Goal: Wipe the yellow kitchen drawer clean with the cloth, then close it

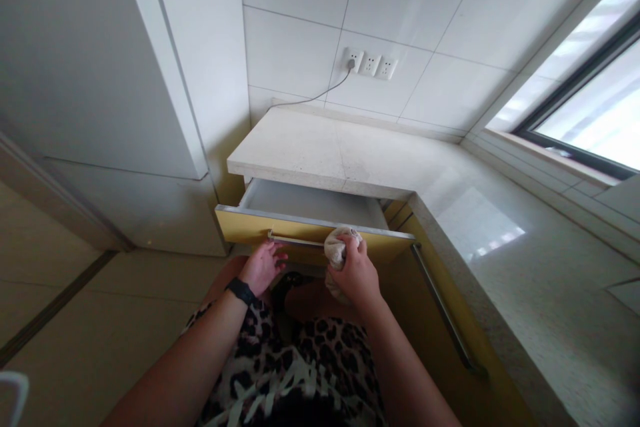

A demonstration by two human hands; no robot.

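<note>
A yellow-fronted drawer (250, 225) under the pale stone countertop (320, 150) stands pulled out, its white inside showing. My left hand (262, 265) reaches up to the metal bar handle (295, 240), with its fingers curled around the bar's left end. My right hand (356, 272) is closed around a crumpled beige cloth (336, 248), which is pressed against the drawer's front edge near the right of the handle. A black band sits on my left wrist.
The countertop bends round to the right under a window (595, 113). A cable runs to wall sockets (369, 65) on the white tiles. A tall white cabinet (100, 80) fills the left. A second long handle (443, 307) lies on the yellow cabinet front at right.
</note>
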